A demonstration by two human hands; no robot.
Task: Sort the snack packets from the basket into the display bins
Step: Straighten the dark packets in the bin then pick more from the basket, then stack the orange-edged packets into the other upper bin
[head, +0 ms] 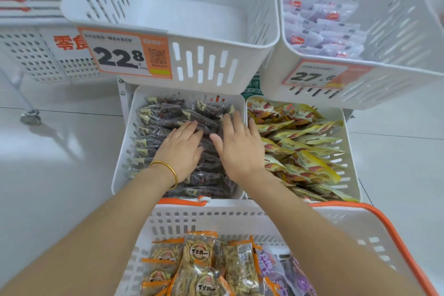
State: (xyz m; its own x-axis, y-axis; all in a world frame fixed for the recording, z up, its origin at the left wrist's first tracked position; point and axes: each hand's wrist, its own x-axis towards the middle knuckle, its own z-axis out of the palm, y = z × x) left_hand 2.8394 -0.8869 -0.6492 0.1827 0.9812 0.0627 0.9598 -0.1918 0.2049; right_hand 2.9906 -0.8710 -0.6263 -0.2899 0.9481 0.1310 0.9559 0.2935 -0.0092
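Observation:
Both hands lie flat on the dark snack packets (168,113) filling the lower left white bin (125,151). My left hand (180,149), with a gold bangle at the wrist, presses the middle of the pile with straight fingers. My right hand (236,146) presses the pile's right side, fingers spread, close to the bin's right wall. Below them, the white basket (216,216) with orange handles holds orange-trimmed packets (192,255) and purple packets (293,274).
The lower right bin (349,175) holds yellow packets (305,151). Above, an empty white bin (192,21) carries a 22.8 price tag (125,55). The upper right bin (396,84) holds pale packets (324,29). A wheeled rack (31,55) stands at left on the white floor.

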